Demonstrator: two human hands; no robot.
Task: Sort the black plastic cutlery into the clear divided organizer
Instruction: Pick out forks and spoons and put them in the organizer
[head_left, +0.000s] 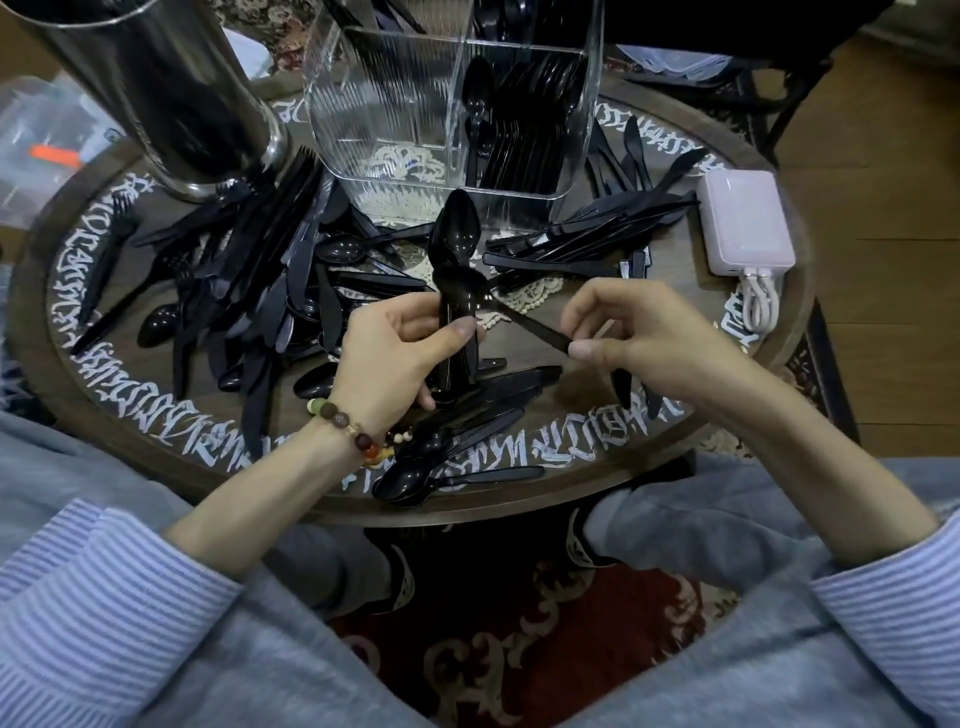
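Head view: left hand (395, 353) has its grip curled round a bundle of spoons (457, 270), held upright by the handles w/ bowls pointing toward the far edge of the counter (675, 441). Right hand (644, 338) pinches the handle end of a single spoon (524, 319) between thumb and forefinger; its bowl lies against the bundle, so it looks about to be added to the stack. The clear organizer (395, 119) stands at the far middle of the counter: right compartment already holds upright spoons, left compartment looks bare as far as I can tell. Loose cutlery (249, 291) still covers much of the counter: a thick heap of forks, knives and spoons toward the left edge, more knives (623, 218) toward the right edge, a few spoons (410, 483) at the near edge. A steel canister (171, 88) sits at the far left, a pale power bank (743, 223) w/ cable at the right edge. Handling, my guess: pieces are v. light, stiff but thin, glossy so probably slick; bowls nest and the stack can splay. Best held mid-handle, squeezed evenly, then dropped handle-down into the spoon compartment. Task seems well short of done.
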